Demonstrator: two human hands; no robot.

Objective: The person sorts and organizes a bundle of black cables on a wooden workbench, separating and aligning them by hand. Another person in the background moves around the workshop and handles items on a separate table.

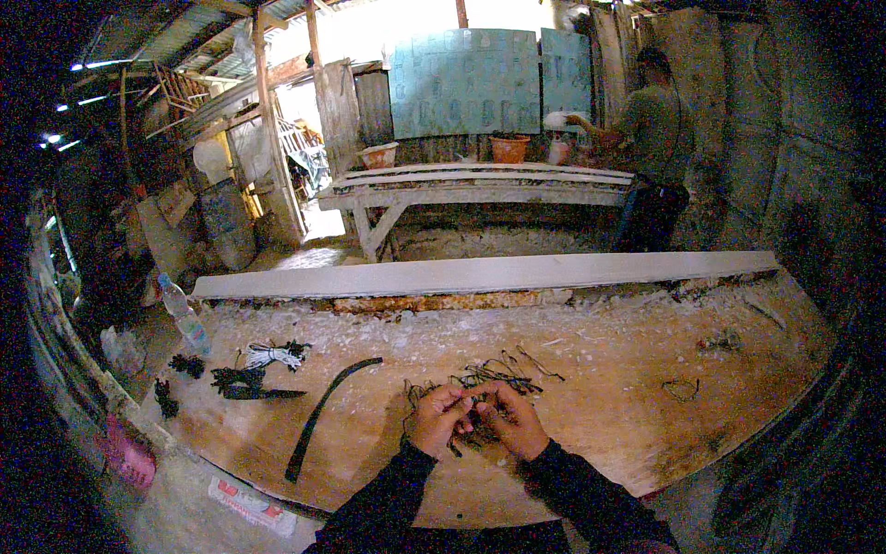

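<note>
Both hands meet over the near middle of the wooden worktable (591, 434), fingertips almost touching. My left hand (437, 422) is closed in a pinch, and so is my right hand (513, 420). Between them a bit of thin dark cord shows, though the fingers hide most of it. Just beyond the hands lies a loose pile of dark cords (498, 371), with some strands reaching out beside and below my fingers. A long, curved dark strip (323, 415) rests to the left of my left hand.
Farther left are dark cord bundles (238, 380), a white cord bundle (273, 355) and a clear plastic bottle (183, 314). A small cord loop (681, 390) lies to the right. A pale board (489, 272) runs along the far edge. Beyond it, a person (657, 125) stands at another bench (480, 192).
</note>
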